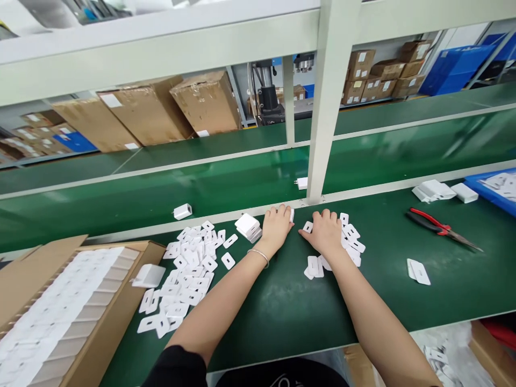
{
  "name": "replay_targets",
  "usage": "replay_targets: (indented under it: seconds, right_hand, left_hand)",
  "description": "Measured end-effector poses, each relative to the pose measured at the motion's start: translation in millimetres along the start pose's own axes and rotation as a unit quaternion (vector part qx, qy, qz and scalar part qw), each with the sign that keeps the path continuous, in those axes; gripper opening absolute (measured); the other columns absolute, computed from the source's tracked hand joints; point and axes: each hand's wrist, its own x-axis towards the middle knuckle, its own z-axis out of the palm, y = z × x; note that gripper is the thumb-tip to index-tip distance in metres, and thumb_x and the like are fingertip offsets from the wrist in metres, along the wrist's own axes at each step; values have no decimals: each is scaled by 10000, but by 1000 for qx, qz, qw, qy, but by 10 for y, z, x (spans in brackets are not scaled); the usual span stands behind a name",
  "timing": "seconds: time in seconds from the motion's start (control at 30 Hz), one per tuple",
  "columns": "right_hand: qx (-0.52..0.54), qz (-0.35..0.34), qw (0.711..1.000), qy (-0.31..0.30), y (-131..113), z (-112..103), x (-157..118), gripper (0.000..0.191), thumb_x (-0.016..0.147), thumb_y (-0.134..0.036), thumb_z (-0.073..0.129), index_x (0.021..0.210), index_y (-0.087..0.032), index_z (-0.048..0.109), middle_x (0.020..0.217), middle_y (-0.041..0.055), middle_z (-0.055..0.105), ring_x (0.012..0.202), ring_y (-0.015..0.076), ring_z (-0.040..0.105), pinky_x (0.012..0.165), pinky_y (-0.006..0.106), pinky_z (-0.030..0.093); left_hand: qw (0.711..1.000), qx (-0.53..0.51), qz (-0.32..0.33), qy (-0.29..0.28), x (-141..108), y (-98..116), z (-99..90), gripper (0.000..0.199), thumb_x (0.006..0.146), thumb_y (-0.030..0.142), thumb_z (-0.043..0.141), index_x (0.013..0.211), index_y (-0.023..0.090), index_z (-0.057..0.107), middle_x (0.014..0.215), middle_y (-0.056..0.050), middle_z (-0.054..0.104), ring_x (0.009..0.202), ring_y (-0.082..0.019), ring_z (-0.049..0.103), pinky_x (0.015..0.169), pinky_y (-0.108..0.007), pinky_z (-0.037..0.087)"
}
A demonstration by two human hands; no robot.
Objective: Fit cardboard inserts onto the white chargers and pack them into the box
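Observation:
My left hand [276, 230] is closed over a white charger [292, 215], of which only a small edge shows past the index finger. Beside that hand sits a group of white chargers [248, 226]. My right hand [327, 232] lies palm down, fingers out and thumb apart, over a small spread of white slotted cover plates [352, 244]. One white plate [307, 227] is by its thumb; others peek out below the palm. What lies under the right palm is hidden. A larger heap of slotted plates [189, 269] covers the bench left of my left forearm.
At left stands a cardboard box [116, 301] with white chargers in dividers; one charger [149, 276] rests against it. Red-and-black pliers [443, 230], two plates [418, 272], more chargers [433, 190] and a blue tray [492, 188] are at right. A pale post [324, 107] rises ahead.

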Motion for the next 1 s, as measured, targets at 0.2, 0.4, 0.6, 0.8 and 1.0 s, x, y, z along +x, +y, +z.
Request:
replay_targets:
  seconds: [0.2,0.4,0.6,0.8,1.0]
  right_hand:
    - [6,-22,1000,-6,20,-47,7,398,889,-427,749,1084,-88,673,1141,200,624,1114,365,530,901,426,388]
    - [29,-96,995,-28,-46,-36,-8,264,938,-330,695,1120,-138,691,1129,151,671,1106,351,551,891,431,384]
    - [47,-153,986,-37,-109,-23,-5,203,943,-170,643,1141,-154,687,1101,132,702,1005,284,638,830,368,402]
    - [62,-143,988,-22,-121,-1,28,190,968,-154,572,1113,-150,695,1053,114,738,915,258,683,761,338,404]
    - [72,-90,993,-6,-101,-33,39,207,981,-120,502,989,-133,708,982,129,739,883,262,682,708,328,415]
  left_hand:
    - [975,-211,30,58,-180,-73,-151,457,1030,312,602,1458,184,506,1437,-166,548,1308,-360,543,1072,-511,480]
    - [792,-605,49,65,-742,-59,-276,496,1067,448,512,1540,328,423,1477,-125,442,1087,-246,684,942,-394,601]
    - [769,-634,18,81,-1068,-122,-352,532,1057,507,511,1552,325,439,1471,-140,467,1016,-243,689,875,-398,611]
    - [763,-636,10,115,-1177,-177,-286,498,1057,502,502,1525,332,475,1506,-138,473,945,-227,666,830,-393,586]
    - [698,-707,-33,110,-1212,-169,-120,437,1060,508,389,1340,223,567,1345,-140,625,805,-205,586,787,-388,535]
